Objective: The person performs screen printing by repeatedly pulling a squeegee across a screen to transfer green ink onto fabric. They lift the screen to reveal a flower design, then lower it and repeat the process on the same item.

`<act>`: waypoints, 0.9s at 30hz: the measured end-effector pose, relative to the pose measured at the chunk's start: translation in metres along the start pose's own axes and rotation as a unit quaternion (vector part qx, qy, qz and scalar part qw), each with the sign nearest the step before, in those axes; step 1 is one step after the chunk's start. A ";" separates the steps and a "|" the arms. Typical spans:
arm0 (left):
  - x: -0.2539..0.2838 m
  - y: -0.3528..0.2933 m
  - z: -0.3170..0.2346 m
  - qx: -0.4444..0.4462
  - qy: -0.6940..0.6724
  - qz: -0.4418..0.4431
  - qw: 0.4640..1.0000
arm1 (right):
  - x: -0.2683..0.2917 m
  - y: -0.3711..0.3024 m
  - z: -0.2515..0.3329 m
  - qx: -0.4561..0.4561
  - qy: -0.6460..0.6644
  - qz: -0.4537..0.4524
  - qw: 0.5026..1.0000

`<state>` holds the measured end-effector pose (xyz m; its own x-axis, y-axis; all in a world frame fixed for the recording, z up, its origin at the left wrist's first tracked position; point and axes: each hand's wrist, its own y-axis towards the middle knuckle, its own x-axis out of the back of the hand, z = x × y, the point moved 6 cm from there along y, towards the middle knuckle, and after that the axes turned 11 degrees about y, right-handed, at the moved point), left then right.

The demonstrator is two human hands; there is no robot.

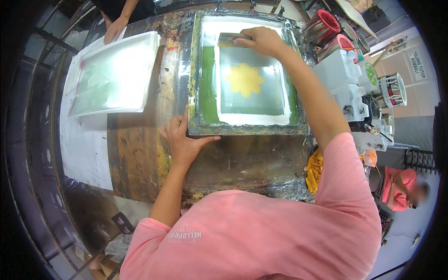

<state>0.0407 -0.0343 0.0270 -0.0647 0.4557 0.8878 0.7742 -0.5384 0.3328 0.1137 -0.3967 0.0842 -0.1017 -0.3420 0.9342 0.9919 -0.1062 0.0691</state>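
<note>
A framed printing screen point(200, 93) lies flat on a worn, paint-stained table point(140, 154). Its mesh shows a yellow flower shape point(244, 79) with green ink around it. My right hand point(261, 41) grips a squeegee point(227, 39) at the far end of the screen. My left hand point(182, 140) lies flat on the table against the screen's near left corner, fingers spread, thumb along the frame's near edge.
A second screen point(114, 74) lies on white sheets at the left, and another person's hand point(114, 29) rests by its far edge. Ink cans point(322, 25) and white jugs point(340, 74) crowd the right side. A yellow rag point(315, 170) hangs at the table's right edge. A seated person point(401, 186) is at the right.
</note>
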 end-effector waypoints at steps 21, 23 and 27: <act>0.002 -0.001 -0.003 0.048 -0.103 0.027 0.993 | -0.006 -0.208 0.136 0.007 -0.016 -0.078 0.997; 0.010 0.004 -0.010 0.058 -0.154 0.029 0.986 | 0.015 -0.212 0.145 0.024 -0.016 -0.110 0.993; 0.038 0.030 -0.032 0.104 -0.456 -0.059 0.882 | 0.062 -0.204 0.168 0.079 -0.071 -0.252 0.962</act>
<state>0.0414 -0.0559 0.0809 0.3081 0.9313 0.1944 0.9005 -0.3514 0.2562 -0.0827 -0.2396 0.1870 -0.5726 -0.1526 0.8055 0.8195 -0.0776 0.5678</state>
